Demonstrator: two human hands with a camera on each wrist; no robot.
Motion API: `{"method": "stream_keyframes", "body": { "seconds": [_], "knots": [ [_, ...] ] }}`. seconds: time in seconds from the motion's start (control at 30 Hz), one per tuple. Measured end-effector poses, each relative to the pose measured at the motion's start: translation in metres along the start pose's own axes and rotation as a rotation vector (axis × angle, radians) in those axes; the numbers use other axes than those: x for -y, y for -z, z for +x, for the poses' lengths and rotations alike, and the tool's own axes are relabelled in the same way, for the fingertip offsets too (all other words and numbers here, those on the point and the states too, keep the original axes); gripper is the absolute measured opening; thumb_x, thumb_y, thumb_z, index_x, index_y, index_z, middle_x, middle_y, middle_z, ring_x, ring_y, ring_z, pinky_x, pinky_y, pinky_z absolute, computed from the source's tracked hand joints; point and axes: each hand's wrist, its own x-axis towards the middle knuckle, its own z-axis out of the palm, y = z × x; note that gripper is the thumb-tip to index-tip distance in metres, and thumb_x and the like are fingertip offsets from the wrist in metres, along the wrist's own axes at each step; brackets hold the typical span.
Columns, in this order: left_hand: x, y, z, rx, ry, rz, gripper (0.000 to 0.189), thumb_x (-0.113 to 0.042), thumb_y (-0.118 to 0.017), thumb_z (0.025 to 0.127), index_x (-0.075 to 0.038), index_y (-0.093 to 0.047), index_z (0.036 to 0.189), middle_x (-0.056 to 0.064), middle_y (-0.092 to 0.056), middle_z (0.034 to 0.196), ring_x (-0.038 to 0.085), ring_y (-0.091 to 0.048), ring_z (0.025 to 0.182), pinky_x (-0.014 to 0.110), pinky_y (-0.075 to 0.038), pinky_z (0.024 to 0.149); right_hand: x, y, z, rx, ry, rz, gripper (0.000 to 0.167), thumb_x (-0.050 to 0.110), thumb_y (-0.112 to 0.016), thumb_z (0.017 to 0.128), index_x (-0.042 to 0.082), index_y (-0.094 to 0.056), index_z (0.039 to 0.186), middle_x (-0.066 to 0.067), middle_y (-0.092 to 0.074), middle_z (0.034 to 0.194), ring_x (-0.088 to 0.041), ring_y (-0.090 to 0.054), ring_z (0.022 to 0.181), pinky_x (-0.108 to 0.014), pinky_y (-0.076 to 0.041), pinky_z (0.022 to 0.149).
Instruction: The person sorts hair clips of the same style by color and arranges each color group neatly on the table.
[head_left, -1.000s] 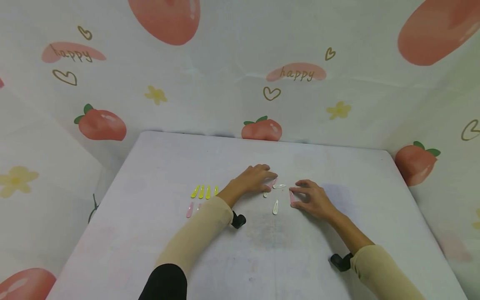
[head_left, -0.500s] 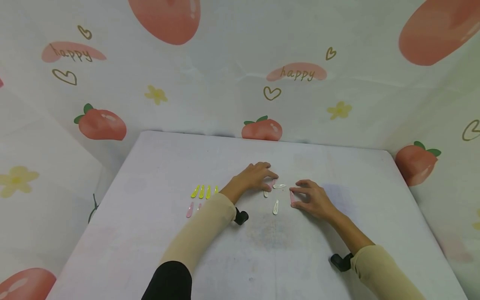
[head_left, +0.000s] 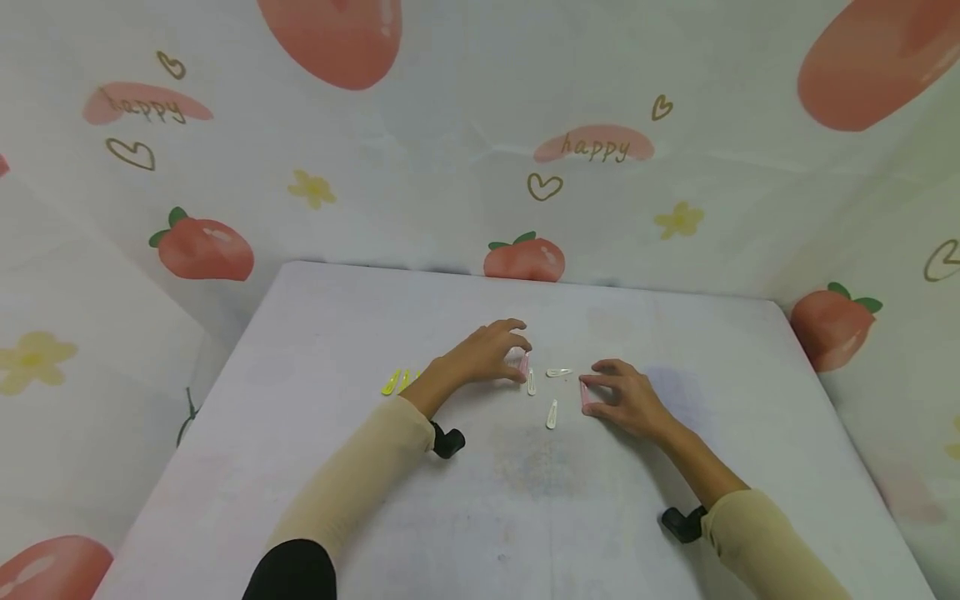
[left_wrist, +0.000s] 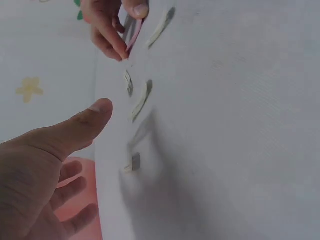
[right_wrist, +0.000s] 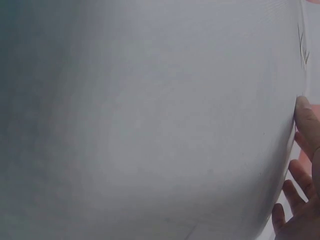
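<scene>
My left hand [head_left: 487, 352] pinches a pink snap hair clip [head_left: 523, 364] between thumb and index finger, just above the table. In the left wrist view the thumb of this left hand [left_wrist: 30, 170] hides that clip. The right hand [head_left: 626, 398] holds another pink snap clip [head_left: 585, 395] by its ends, index finger at the far end and thumb at the near one; the left wrist view shows this pink clip [left_wrist: 134, 36] too. Between the hands lie three white snap clips: one upright clip [head_left: 531, 382] by the left thumb, a sideways clip [head_left: 558, 372] and a nearer clip [head_left: 552, 414].
Yellow snap clips [head_left: 391, 382] lie in a row left of the left forearm, partly covered by it. A small pale piece [left_wrist: 131, 163] shows beneath the left hand. Behind the white table [head_left: 525, 533] hangs a peach-printed cloth [head_left: 450, 150].
My left hand has shifted left with its pink clip, uncovering the white clips. Its sleeve now covers the pink clips that lay below the yellow row. The right hand stays put.
</scene>
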Motion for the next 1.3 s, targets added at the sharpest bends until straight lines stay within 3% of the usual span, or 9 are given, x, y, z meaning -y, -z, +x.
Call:
{"method": "stream_keyframes", "body": {
  "seconds": [0.27,0.5,0.87,1.07,1.3],
  "knots": [
    [0.009,0.005,-0.035,-0.037,-0.056,-0.014,0.047,-0.035,-0.085,0.079,-0.011,-0.073,0.118,0.01,-0.046,0.149,0.028,-0.039,0.14,0.053,-0.037,0.108,-0.004,-0.001,-0.002,0.004,0.0,-0.01,0.051,0.025,-0.087,0.076,0.004,-0.072,0.12,-0.021,-0.059,0.126,-0.043,-0.052,0.121,-0.063,-0.041,0.096],
    [0.023,0.0,-0.075,-0.092,-0.095,-0.033,0.048,-0.034,-0.087,0.077,-0.009,-0.075,0.116,0.012,-0.05,0.146,0.03,-0.043,0.137,0.051,-0.04,0.105,-0.002,-0.003,-0.003,0.016,-0.014,-0.011,0.051,0.025,-0.087,0.076,0.004,-0.072,0.12,-0.021,-0.06,0.126,-0.042,-0.052,0.121,-0.063,-0.041,0.096],
    [0.058,-0.005,-0.133,-0.098,-0.031,-0.028,0.048,-0.037,-0.089,0.072,-0.011,-0.077,0.11,0.011,-0.05,0.146,0.033,-0.043,0.136,0.053,-0.04,0.106,0.001,-0.001,-0.003,0.004,0.006,-0.024,0.051,0.025,-0.086,0.076,0.004,-0.072,0.12,-0.02,-0.059,0.126,-0.042,-0.052,0.121,-0.063,-0.041,0.096],
    [0.064,-0.003,-0.153,-0.143,-0.038,-0.018,0.046,-0.036,-0.091,0.068,-0.012,-0.078,0.105,0.013,-0.052,0.143,0.035,-0.045,0.133,0.054,-0.041,0.104,0.002,-0.001,-0.003,0.004,0.005,-0.024,0.051,0.025,-0.086,0.076,0.004,-0.072,0.121,-0.021,-0.059,0.126,-0.042,-0.052,0.121,-0.063,-0.041,0.097],
    [0.066,-0.005,-0.167,-0.141,-0.037,-0.009,0.045,-0.035,-0.091,0.068,-0.012,-0.079,0.105,0.015,-0.052,0.142,0.035,-0.046,0.133,0.054,-0.041,0.104,0.003,-0.001,-0.002,0.003,-0.003,-0.031,0.051,0.024,-0.087,0.076,0.003,-0.072,0.12,-0.021,-0.059,0.127,-0.042,-0.051,0.122,-0.062,-0.041,0.097]
  ]
}}
